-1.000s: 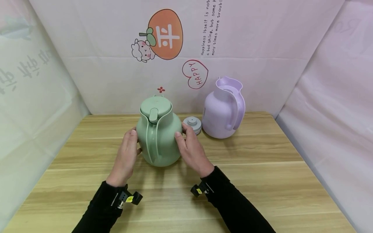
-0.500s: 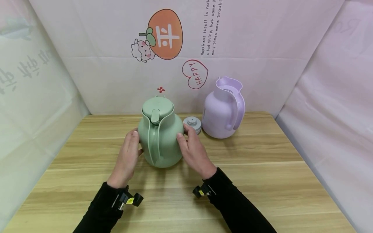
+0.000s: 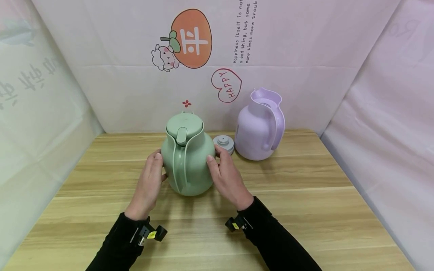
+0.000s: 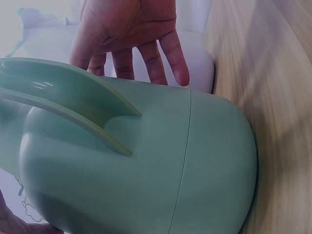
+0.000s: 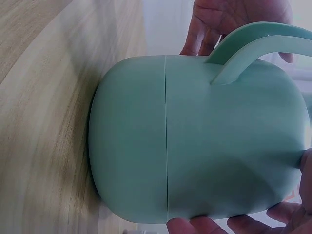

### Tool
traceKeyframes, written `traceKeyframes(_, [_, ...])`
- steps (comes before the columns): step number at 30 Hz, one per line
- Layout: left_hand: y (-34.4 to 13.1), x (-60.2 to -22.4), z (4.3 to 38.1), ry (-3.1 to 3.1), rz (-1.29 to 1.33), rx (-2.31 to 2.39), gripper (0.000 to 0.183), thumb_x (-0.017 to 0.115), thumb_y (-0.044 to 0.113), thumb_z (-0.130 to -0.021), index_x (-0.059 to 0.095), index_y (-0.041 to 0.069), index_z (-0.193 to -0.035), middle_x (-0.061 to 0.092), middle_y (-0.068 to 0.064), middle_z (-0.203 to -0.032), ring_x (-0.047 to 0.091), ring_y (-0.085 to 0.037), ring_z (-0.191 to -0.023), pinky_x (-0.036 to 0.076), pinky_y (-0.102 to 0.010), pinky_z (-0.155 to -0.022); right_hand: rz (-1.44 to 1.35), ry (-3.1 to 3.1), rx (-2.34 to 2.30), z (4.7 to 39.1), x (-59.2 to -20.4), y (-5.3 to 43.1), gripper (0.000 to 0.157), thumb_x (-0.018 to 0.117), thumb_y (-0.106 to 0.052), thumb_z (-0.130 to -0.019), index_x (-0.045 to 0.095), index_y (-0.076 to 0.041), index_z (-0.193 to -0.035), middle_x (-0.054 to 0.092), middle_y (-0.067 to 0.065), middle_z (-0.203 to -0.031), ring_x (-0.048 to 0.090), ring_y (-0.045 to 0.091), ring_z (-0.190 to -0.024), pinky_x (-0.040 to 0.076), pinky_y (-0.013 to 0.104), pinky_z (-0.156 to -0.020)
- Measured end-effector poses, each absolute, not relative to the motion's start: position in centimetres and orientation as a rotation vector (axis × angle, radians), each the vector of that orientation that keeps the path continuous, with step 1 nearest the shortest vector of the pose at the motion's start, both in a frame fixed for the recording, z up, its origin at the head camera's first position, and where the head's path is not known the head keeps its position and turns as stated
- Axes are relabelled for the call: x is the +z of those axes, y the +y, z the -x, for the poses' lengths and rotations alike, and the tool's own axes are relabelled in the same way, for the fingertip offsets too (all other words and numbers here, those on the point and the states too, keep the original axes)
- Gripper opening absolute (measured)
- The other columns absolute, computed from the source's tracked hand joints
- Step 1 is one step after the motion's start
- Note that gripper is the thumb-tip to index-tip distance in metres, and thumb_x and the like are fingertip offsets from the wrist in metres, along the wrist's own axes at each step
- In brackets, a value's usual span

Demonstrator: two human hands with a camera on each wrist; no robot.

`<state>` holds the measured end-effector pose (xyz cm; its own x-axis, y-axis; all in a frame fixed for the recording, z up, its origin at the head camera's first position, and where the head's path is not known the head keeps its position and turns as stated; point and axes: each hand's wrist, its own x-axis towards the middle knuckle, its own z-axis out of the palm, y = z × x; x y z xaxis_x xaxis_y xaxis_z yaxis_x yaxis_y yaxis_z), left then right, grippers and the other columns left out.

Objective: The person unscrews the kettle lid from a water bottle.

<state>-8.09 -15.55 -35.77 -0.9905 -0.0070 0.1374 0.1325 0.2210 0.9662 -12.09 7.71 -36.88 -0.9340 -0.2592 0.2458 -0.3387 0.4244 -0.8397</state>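
Observation:
A mint-green thermos jug (image 3: pixel 200 165) stands upright on the wooden table with its lid (image 3: pixel 184 123) on. Its handle (image 3: pixel 179 167) faces me. On the left side of the body my left hand (image 3: pixel 146 186) holds it, thumb toward me. My right hand (image 3: pixel 230 182) holds the opposite side, so the jug sits between both palms. Through the left wrist view the right hand's spread fingers (image 4: pixel 153 63) reach behind the body. Several right fingertips (image 5: pixel 243 224) touch the jug in the right wrist view. Its base is at the tabletop.
Behind the right hand lies a round grey stopper (image 3: pixel 223 143). To its right stands a lilac jug (image 3: pixel 254 133) with an uncovered mouth and its handle toward me. White printed cloth (image 3: pixel 298 49) hangs at the back and both sides of the wooden table (image 3: pixel 305 210).
The green jug has shifted slightly to the right and toward me, with both hands moving along. The stopper and the lilac jug stay in place.

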Motion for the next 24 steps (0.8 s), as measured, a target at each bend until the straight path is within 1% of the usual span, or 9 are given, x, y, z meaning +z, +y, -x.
traceKeyframes(3, [-15.48,-35.74,8.05,-2.370,0.120,-1.890,0.074,0.020,0.059,-0.110,0.018,0.010,-0.165,0.027,-0.014,-0.166,0.031,-0.031,-0.153,0.037,-0.068,-0.115,-0.540,-2.582,1.543,12.04,-36.88,7.77,0.067,0.032,-0.053,-0.112,0.026,-0.013,-0.165,0.042,0.007,-0.155,0.044,0.017,-0.144,0.045,0.044,-0.115])
traceKeyframes(9, [-15.37,-35.75,7.91,-2.368,0.124,-1.889,0.073,0.020,0.057,-0.111,0.019,0.009,-0.165,0.026,-0.014,-0.167,0.031,-0.032,-0.153,0.038,-0.068,-0.114,-0.544,-2.581,1.526,11.91,-36.91,7.92,0.067,0.032,-0.053,-0.112,0.025,-0.013,-0.165,0.041,0.007,-0.156,0.042,0.017,-0.145,0.043,0.044,-0.117])
traceKeyframes(18, [-15.32,-35.83,7.92,-2.386,0.125,-1.869,0.077,0.020,0.060,-0.109,0.017,0.007,-0.166,0.023,-0.015,-0.169,0.029,-0.032,-0.154,0.039,-0.067,-0.114,-0.548,-2.570,1.531,11.75,-36.93,8.07,0.067,0.033,-0.052,-0.112,0.024,-0.013,-0.165,0.042,0.008,-0.157,0.043,0.017,-0.146,0.045,0.043,-0.116])
traceKeyframes(22, [-15.27,-35.86,7.87,-2.388,0.120,-1.868,0.075,0.021,0.058,-0.110,0.018,0.007,-0.165,0.024,-0.014,-0.169,0.030,-0.032,-0.154,0.039,-0.067,-0.114,-0.548,-2.569,1.520,11.75,-36.97,8.10,0.067,0.033,-0.051,-0.112,0.025,-0.012,-0.165,0.042,0.008,-0.157,0.043,0.018,-0.146,0.044,0.045,-0.116])
traceKeyframes(24, [-15.21,-35.85,7.83,-2.389,0.117,-1.868,0.073,0.021,0.057,-0.111,0.018,0.008,-0.165,0.024,-0.014,-0.169,0.031,-0.032,-0.154,0.039,-0.066,-0.114,-0.543,-2.572,1.517,11.76,-37.02,8.11,0.067,0.033,-0.051,-0.112,0.025,-0.012,-0.165,0.043,0.008,-0.157,0.043,0.017,-0.146,0.044,0.044,-0.116])
